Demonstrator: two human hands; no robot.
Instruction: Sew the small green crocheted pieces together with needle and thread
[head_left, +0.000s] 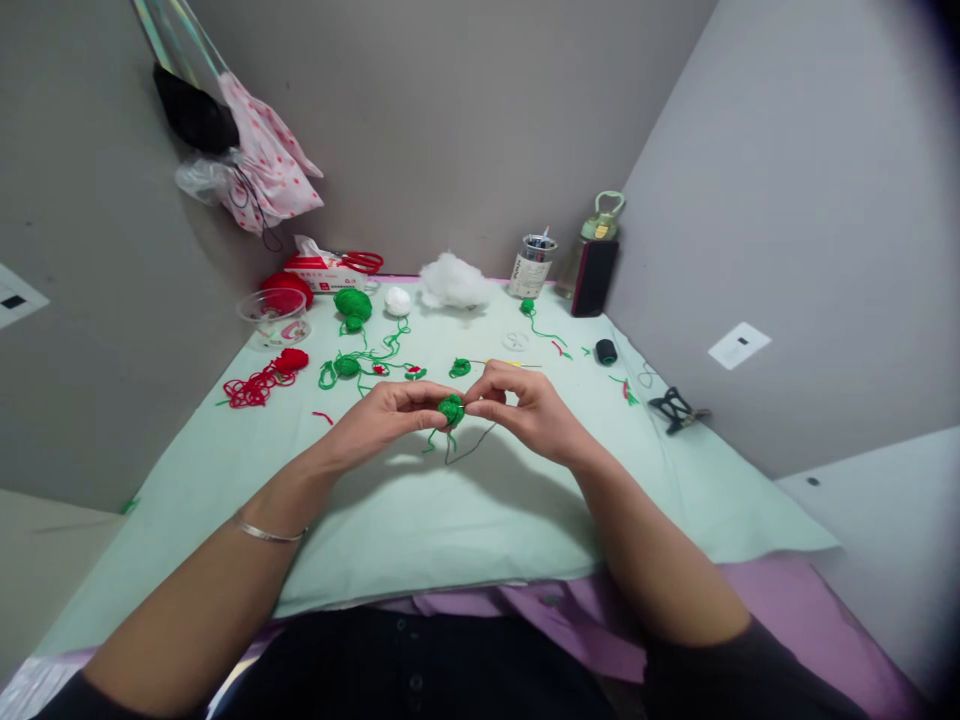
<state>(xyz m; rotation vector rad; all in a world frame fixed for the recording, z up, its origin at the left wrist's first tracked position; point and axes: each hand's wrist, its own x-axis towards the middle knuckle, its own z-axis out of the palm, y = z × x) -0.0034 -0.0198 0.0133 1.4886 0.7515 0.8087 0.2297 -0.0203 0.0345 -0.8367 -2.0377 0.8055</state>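
Observation:
Between my two hands, above the pale green cloth, is a small green crocheted piece [451, 409] with short yarn tails hanging down. My left hand [397, 412] pinches it from the left, thumb and fingers closed on it. My right hand [517, 405] is closed in a pinch at its right edge, on what looks like a thin needle, mostly hidden by the fingertips. A dark thread [471, 450] loops below, between the piece and my right hand. Just beyond the hands lie another small green crocheted piece [460, 368] and a thin tool with a yellow grip [504, 363].
Green yarn balls [352, 304], tangled red yarn [259, 385], a white ball [397, 301] and fluffy stuffing [454, 281] lie farther back. At right stand a pen tin [532, 266], a phone [595, 278] against a bottle, a black thread spool [606, 351] and a black claw clip [675, 408].

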